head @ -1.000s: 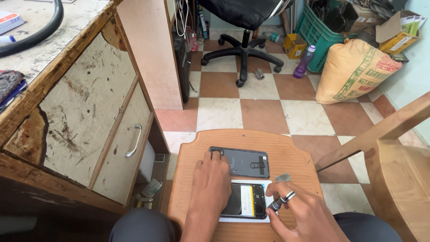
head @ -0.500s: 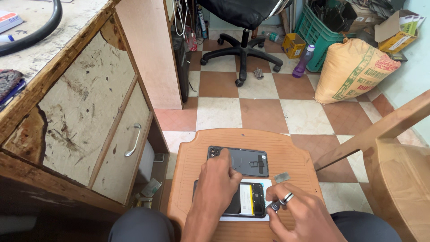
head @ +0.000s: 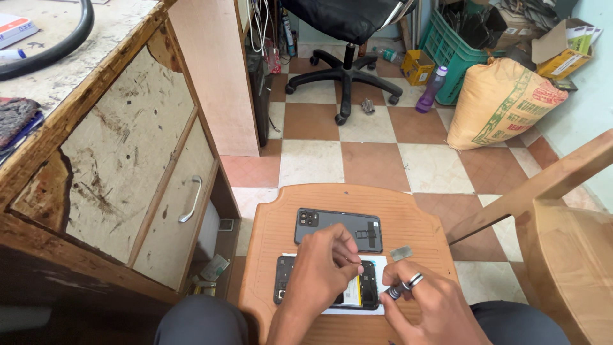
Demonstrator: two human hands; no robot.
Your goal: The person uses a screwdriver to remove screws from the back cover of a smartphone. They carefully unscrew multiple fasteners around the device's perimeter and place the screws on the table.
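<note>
I see the left hand lying on the open phone, its grip pinching a thin tool at the phone's middle. The right hand has its grip closed on a small screwdriver at the phone's right end. The phone lies near the stool's front edge, just before the grey back cover.

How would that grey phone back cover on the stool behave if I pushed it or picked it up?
The back cover looks thin and flat, so it would probably slide rather than roll or tip. It is likely light and a little bendy, being only a shell. It lies flat on the wooden stool, so lifting an edge may be fiddly.
</note>
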